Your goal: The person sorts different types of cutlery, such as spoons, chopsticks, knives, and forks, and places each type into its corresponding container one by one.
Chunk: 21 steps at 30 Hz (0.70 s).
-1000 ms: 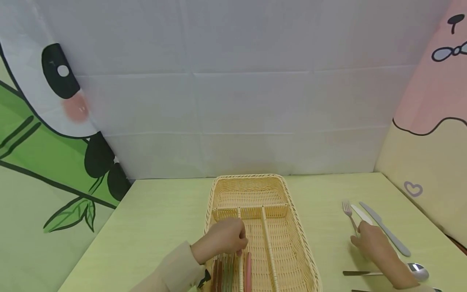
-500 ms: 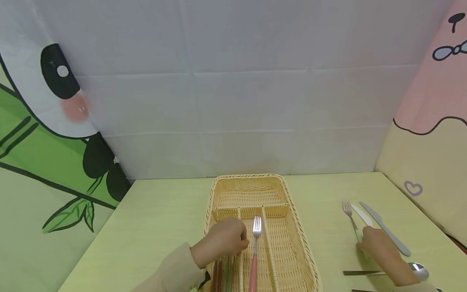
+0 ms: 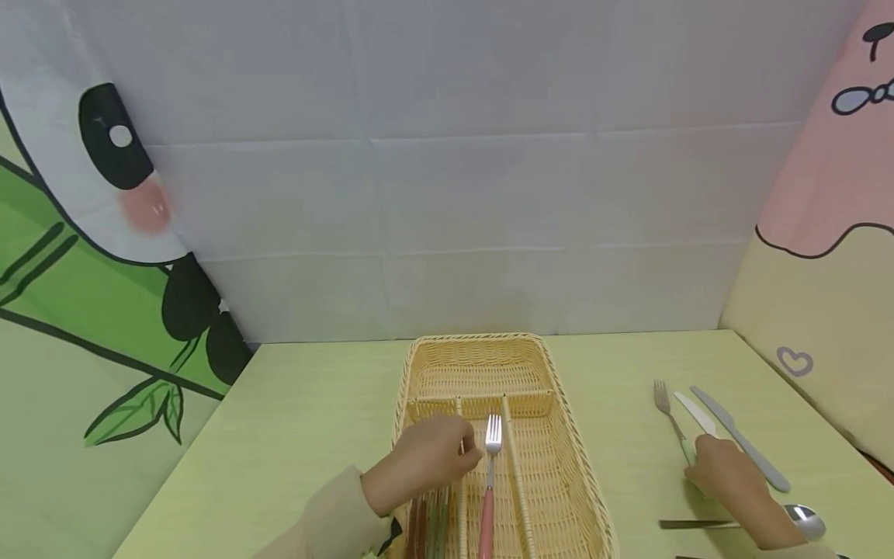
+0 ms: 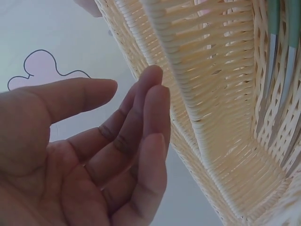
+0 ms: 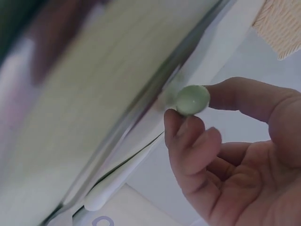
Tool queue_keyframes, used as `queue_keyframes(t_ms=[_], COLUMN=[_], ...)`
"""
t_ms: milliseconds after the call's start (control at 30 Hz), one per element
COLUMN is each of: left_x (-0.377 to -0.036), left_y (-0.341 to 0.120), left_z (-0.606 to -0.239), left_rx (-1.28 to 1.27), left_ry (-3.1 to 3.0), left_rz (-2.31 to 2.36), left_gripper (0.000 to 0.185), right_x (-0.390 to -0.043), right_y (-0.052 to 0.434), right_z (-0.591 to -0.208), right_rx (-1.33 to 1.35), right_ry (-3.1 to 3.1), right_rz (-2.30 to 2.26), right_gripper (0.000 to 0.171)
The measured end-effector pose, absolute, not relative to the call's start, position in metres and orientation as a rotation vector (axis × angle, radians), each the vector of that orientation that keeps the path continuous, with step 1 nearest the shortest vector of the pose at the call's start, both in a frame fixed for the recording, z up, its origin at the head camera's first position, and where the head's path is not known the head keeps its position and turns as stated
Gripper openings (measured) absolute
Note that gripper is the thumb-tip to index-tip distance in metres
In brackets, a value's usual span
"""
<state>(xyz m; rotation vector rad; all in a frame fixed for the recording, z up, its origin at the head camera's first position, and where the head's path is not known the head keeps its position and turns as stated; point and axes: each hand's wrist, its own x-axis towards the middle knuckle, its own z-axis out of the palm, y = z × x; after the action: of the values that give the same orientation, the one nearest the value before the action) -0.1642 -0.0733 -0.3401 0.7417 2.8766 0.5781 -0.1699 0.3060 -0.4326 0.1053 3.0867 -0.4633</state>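
Since a second ago your left hand [image 3: 427, 458] has let go: the pink-handled steel fork [image 3: 489, 485] now lies in the middle slot of the woven cream wicker cutlery basket [image 3: 573, 466], and the hand's fingers, relaxed and holding nothing, rest at the divider. Nearest you, at 6 o'clock, green- and brown-handled pieces [image 3: 427, 528] already fill the left slot. At 4 o'clock your right hand [image 3: 726, 473] has closed thumb and fingertips on the pale-green end of the green-handled fork [image 3: 669, 411], not yet lifted. Judged from this, sorting is partly done: beside that fork two white-handled table knives [image 3: 740, 446] and a steel spoon [image 3: 799, 519] remain on the yellow-green table [image 3: 314, 404].
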Motion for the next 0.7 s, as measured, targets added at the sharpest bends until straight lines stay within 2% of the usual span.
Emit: queue_keyframes(t_ms=[433, 700], left_x=[-0.169, -0.175], left_y=[-0.068, -0.065], left_z=[-0.342, -0.342], left_rx=[0.748, 0.756], left_ry=[2.858, 2.851], left_rz=[0.733, 0.819], left_gripper=[0.017, 0.013], right_x=[-0.166, -0.160], right_y=[0.299, 0.280], right_z=[-0.429, -0.420], right_rx=[0.128, 0.173], right_ry=[3.142, 3.104], right_rz=[-0.534, -0.643], right_gripper=[0.019, 0.016])
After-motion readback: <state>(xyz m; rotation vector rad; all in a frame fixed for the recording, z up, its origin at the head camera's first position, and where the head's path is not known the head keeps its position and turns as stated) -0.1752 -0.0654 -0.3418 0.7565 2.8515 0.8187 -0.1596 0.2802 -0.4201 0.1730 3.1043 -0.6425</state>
